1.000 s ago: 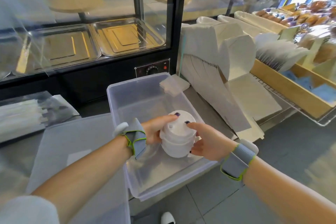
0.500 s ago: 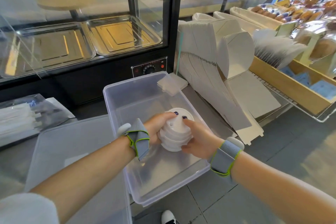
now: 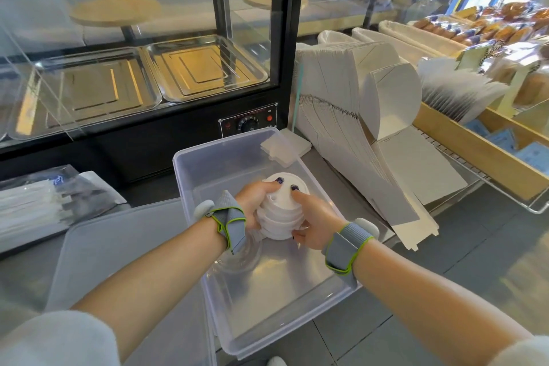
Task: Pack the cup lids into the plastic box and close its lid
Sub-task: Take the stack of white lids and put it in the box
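A stack of white cup lids (image 3: 282,211) is inside the clear plastic box (image 3: 344,288), near its middle. My left hand (image 3: 252,205) grips the stack from the left and my right hand (image 3: 312,217) grips it from the right, fingertips on the top lid. A clear domed lid (image 3: 237,258) lies on the box floor under my left wrist. The box's translucent lid (image 3: 118,261) lies flat on the counter to the left of the box.
A black glass display case (image 3: 148,74) with steel trays stands behind the box. Stacks of flat white paper cartons (image 3: 371,128) lean at the right. A bag of wrapped straws (image 3: 38,208) lies at the left. A wooden rack with pastries (image 3: 490,142) is far right.
Both hands have carried the lid stack further into the box and lower toward its floor, and closed in tighter around it.
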`<state>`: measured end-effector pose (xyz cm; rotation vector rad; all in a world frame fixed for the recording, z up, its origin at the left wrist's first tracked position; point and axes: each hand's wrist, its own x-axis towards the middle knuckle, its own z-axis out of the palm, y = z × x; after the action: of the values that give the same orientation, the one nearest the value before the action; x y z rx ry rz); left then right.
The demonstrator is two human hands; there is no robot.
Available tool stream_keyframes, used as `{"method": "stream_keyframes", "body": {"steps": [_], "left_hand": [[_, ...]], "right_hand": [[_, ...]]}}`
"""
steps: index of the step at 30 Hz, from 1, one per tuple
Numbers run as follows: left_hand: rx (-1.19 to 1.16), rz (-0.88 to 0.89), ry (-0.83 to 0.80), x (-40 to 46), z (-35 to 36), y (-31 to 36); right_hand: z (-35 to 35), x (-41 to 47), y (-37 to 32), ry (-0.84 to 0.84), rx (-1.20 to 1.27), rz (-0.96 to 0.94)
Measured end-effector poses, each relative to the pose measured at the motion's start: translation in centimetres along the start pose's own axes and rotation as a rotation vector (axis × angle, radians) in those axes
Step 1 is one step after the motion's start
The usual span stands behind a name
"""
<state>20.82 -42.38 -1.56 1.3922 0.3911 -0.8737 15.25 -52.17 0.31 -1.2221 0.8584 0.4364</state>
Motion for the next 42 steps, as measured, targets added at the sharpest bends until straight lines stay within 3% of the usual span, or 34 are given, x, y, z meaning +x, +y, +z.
{"method": "stream_keyframes", "body": {"steps": [14,30,38,42], "left_hand": [[0.033,-0.044,-0.046,-0.2,0.1,0.3],[0.177,0.094,0.005,-0.5,-0.7,0.8],[0.206,0.124,0.045,-1.4,-1.4,1.4],[0.188,0.131,0.081,-2.5,-1.5,2.0]], "right_hand": [[-0.8,0.3,0.4,0.013,-0.020,-0.029],[-1.5,-1.0,-0.5,-0.027,-0.204,-0.167],[-1.9,-1.6,-1.5,0.081,-0.597,-0.247],[-2.0,-2.1,-2.2,0.223,-0.999,-0.491]]}}
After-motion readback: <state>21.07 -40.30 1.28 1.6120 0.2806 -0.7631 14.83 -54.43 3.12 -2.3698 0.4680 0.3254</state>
